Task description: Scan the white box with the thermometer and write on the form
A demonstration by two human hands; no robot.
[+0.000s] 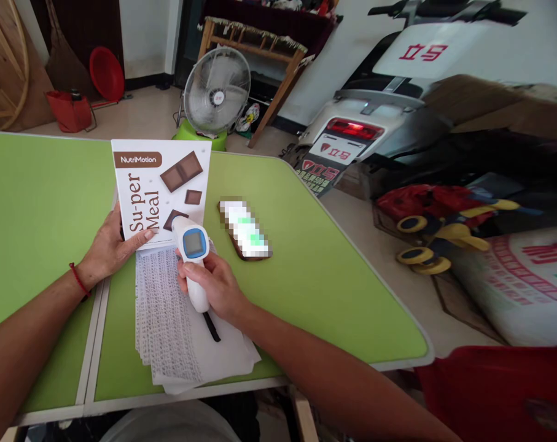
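My left hand point(110, 245) grips the lower left of a white box point(142, 202) printed "NutriMotion Su-per Meal" with pictures of chocolate, its thumb across the front. The box stands upright on the table. Wrapped round the handle of a white infrared thermometer point(198, 291) with a blue-rimmed screen is my right hand point(216, 282). The thermometer's head is in front of the box's lower right part; I cannot tell whether they touch. Below lie sheets of handwritten paper point(167, 331), with a black pen point(211, 326) on top, partly hidden by the thermometer.
A phone point(245, 230) with a lit, blurred-out screen lies right of the box on the green table point(333, 294). Beyond the table are a fan point(218, 92), a red basin point(107, 73) and a white scooter point(352, 123). A red seat point(494, 393) is at the lower right.
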